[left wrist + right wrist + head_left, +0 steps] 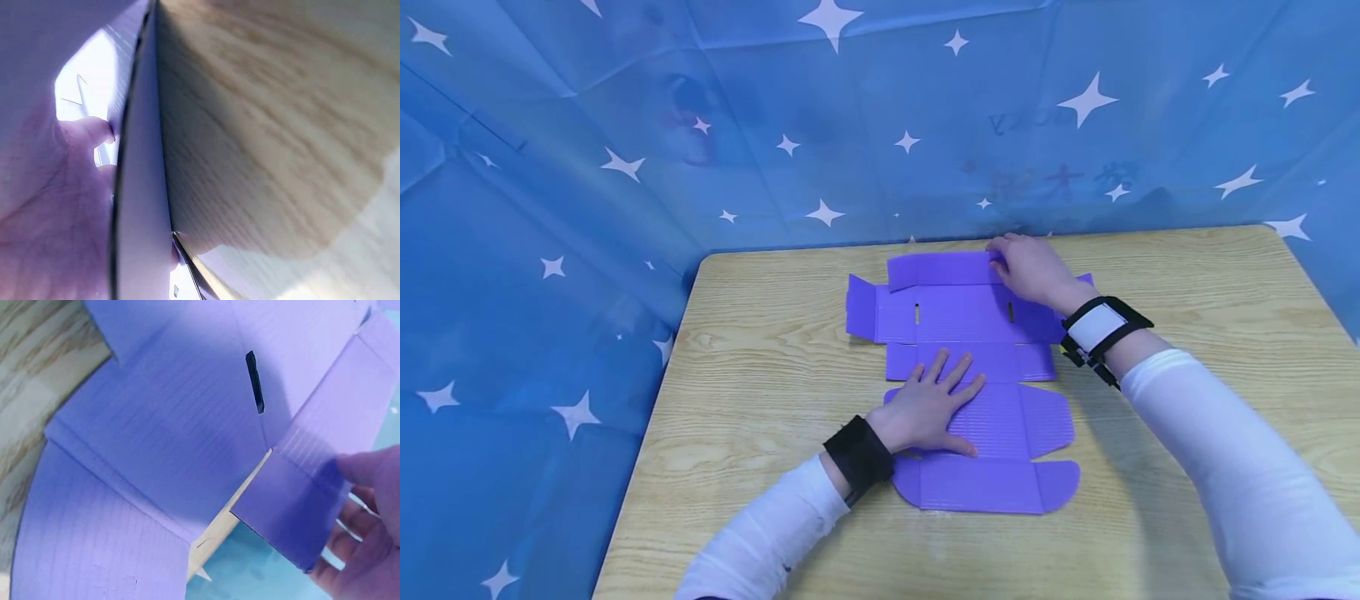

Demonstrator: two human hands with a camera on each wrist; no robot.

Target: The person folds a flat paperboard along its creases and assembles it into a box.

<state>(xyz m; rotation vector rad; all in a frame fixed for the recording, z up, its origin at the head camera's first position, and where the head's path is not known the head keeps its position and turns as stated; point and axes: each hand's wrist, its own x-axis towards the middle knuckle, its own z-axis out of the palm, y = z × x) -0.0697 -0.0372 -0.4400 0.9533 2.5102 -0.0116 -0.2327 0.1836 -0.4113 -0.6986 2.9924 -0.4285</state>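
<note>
A purple cardboard box (962, 312), unfolded into a sheet with flaps, lies on the wooden table. Fingers spread, my left hand (925, 408) presses on its nearer panel. At the back edge, my right hand (1033, 267) pinches the raised far flap (943, 268). The right wrist view has the thumb on one face of that flap (300, 500) and the fingers behind it. A dark slot (255, 381) cuts through the panel beside it. Part of the left palm (50, 212) appears in the left wrist view, next to a close cardboard edge.
The wooden table (760, 375) reaches back to a blue curtain (865, 108) with white stars, which also hangs along the left side. Side flaps of the cardboard stand partly up, including the far left one (861, 308).
</note>
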